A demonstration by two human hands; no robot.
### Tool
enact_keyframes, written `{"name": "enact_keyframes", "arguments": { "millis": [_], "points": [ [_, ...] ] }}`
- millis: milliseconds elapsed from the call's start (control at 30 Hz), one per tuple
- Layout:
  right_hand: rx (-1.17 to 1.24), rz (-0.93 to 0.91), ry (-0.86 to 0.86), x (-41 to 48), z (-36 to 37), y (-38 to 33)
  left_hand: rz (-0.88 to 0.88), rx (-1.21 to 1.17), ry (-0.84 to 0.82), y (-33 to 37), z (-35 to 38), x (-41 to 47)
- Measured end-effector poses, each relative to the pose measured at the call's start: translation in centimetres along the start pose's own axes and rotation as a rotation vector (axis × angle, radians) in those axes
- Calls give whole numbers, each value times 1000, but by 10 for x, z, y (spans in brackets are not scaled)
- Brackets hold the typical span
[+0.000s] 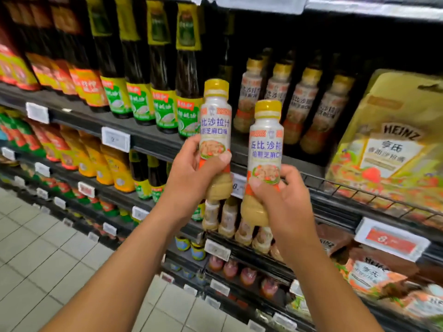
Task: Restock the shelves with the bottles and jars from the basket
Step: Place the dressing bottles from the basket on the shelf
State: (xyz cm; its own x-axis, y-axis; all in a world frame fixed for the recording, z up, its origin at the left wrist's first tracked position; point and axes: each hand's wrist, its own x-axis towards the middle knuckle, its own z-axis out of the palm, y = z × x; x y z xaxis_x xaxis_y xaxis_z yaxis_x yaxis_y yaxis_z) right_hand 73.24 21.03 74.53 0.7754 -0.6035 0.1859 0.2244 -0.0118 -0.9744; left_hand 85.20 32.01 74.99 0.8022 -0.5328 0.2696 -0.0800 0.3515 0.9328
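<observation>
Two bottles in hand, none placed yet. Your left hand (pixel 191 173) is wrapped round the lower half of the left bottle (pixel 215 116), and your right hand (pixel 280 202) round the right bottle (pixel 266 144). Both are upright, in the air just in front of the matching yellow-capped row (pixel 294 101) on the shelf (pixel 148 137). Both still need setting beside that row. The basket is out of view, so remaining stock is unknown.
</observation>
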Motion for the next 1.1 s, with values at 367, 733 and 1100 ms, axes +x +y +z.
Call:
{"name": "enact_keyframes", "arguments": {
  "millis": [367,733,1100],
  "points": [
    [-168,-84,173,63,23,-48,44,29,-269,19,2,102],
    [-596,25,185,103,18,-38,19,222,-376,-8,-9,136],
    [-721,197,169,109,16,-39,-35,267,-402,-22,-14,134]
  ]
}}
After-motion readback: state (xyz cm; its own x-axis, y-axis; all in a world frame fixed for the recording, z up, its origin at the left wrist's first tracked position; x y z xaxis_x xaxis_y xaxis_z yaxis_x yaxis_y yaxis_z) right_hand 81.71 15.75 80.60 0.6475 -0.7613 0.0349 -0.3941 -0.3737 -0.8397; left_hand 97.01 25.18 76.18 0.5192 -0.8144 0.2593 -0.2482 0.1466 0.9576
